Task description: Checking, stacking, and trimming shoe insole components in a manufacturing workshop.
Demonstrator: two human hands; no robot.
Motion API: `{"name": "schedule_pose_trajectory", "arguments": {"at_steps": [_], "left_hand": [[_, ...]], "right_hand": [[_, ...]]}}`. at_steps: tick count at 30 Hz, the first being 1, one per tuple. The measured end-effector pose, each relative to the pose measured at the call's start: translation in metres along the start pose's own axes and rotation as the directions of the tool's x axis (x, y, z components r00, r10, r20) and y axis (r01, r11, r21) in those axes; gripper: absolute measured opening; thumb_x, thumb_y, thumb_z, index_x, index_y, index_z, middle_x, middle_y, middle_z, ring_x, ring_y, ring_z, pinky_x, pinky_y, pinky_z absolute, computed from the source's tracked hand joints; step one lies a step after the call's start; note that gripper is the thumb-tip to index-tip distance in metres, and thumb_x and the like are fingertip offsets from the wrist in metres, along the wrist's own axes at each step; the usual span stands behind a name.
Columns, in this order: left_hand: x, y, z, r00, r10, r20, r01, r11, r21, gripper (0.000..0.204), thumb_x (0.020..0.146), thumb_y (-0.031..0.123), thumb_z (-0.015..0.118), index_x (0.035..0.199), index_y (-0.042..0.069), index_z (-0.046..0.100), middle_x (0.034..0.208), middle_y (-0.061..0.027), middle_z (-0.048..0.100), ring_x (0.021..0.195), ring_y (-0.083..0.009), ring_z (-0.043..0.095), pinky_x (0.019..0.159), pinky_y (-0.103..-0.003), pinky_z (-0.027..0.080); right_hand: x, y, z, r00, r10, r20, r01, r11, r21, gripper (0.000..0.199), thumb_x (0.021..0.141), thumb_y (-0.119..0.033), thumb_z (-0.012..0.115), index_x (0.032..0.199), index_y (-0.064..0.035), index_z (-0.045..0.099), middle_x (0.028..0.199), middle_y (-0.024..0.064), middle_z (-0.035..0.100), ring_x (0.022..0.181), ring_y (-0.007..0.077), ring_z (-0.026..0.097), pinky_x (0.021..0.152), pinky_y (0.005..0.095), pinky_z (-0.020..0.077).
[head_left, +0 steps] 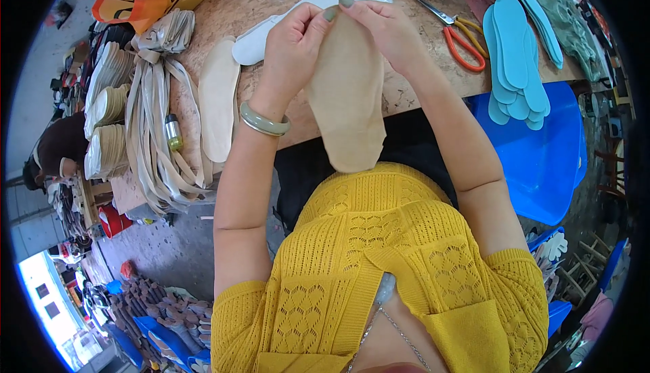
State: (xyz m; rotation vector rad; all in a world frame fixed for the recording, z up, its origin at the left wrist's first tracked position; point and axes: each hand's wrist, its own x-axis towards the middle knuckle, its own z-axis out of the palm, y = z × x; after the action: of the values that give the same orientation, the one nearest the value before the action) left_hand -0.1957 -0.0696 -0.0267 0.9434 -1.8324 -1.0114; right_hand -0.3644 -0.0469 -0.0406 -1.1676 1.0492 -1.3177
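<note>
Holding one tan, suede-like, foot-shaped insole piece (347,95) upright over the near table edge, we kept both hands at its upper end. Entries as we saw them:

1. Left hand (292,46): fingers and thumb closed together on the top left edge of the tan insole, pinching it; a pale green bangle (264,121) sat on that wrist.
2. Right hand (380,26): fingertips with grey-green nails pressed shut on the top right edge of the same insole, just beside the left hand's fingers.
3. Tan insole: its rounded lower end hung down in front of our yellow knitted top (379,264), below the edge of the speckled brown worktable (420,92).
4. White foot-shaped sole pieces (318,0): flat on the table, directly behind our hands.
5. Cream insole cut-out (218,102): flat on the table, to the left of our left forearm.
6. Scissors with orange and yellow handles (460,34): on the table to the right of our right hand, apart from it.
7. Light blue foam insoles (516,58): a fanned pile on the right end of the table, partly over a bright blue plastic seat (542,163).
8. Beige fabric strips (157,136): a loose bundle hanging over the left table edge, a small cylinder with a yellow-green end (174,132) lying on them.
9. Stacked cream insoles (108,109): several piles at far left
</note>
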Motion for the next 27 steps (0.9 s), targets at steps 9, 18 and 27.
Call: {"name": "schedule_pose_trajectory", "arguments": {"at_steps": [9, 18, 27], "left_hand": [[0.007, -0.013, -0.002, 0.988, -0.006, -0.153, 0.005, 1.000, -0.009, 0.022, 0.094, 0.021, 0.058, 0.084, 0.001, 0.059, 0.067, 0.0016, 0.056, 0.060, -0.0063, 0.044, 0.056, -0.024, 0.040], [0.002, -0.002, -0.005, 0.981, -0.171, -0.089, 0.142, 0.952, -0.270, 0.025, 0.094, 0.024, 0.059, 0.089, 0.000, 0.062, 0.074, 0.0022, 0.059, 0.064, -0.0038, 0.048, 0.057, -0.023, 0.042], [-0.021, -0.008, -0.003, 0.921, -0.390, 0.024, 0.305, 0.677, -0.670, 0.037, 0.096, 0.031, 0.055, 0.111, -0.003, 0.061, 0.092, -0.0032, 0.067, 0.079, -0.0095, 0.062, 0.072, -0.024, 0.051]], "right_hand": [[-0.030, 0.007, -0.005, 0.960, 0.180, 0.213, -0.186, 0.982, 0.010, 0.036, 0.078, -0.016, 0.074, 0.106, 0.0036, 0.065, 0.093, 0.0059, 0.069, 0.084, 0.0125, 0.065, 0.078, 0.0258, 0.0513], [-0.034, 0.015, -0.008, 0.960, 0.191, 0.205, -0.200, 0.980, 0.021, 0.034, 0.082, -0.014, 0.071, 0.109, 0.0045, 0.063, 0.096, 0.0069, 0.069, 0.088, 0.0126, 0.064, 0.081, 0.0269, 0.0501], [-0.027, 0.013, 0.009, 0.959, 0.258, 0.115, -0.282, 0.847, 0.450, 0.032, 0.091, -0.026, 0.063, 0.105, 0.0031, 0.061, 0.098, 0.0083, 0.068, 0.087, 0.0143, 0.066, 0.079, 0.0291, 0.0539]]}}
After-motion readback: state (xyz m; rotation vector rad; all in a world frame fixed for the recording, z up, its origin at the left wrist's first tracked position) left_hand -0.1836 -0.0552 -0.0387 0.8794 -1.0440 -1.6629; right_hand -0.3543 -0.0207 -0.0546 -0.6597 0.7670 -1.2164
